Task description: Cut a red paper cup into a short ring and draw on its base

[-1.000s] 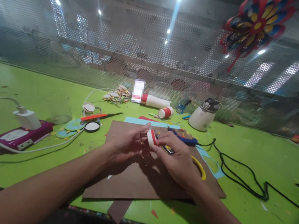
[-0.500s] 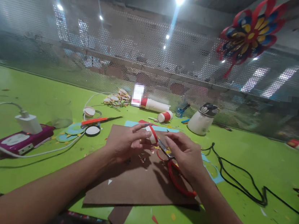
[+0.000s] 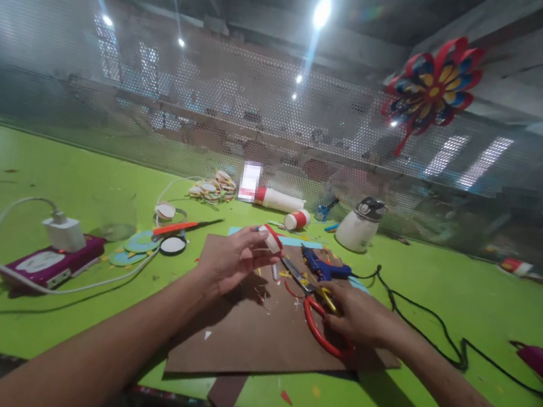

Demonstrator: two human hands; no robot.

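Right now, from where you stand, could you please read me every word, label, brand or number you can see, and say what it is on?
No text is readable.
Bright panel: blurred out.
Pale jug: mark on its dark top, too small.
Purple power block: nothing legible.
Scissors, red-and-white ring: no lettering I can make out.

Bright ceiling lights (image 3: 322, 13) flare into long streaks; daylight glows through the mesh wall (image 3: 206, 90). Arms cast soft shadows on the green counter (image 3: 136, 339). Edges look stretched, the right corners dark, fine detail smeared.
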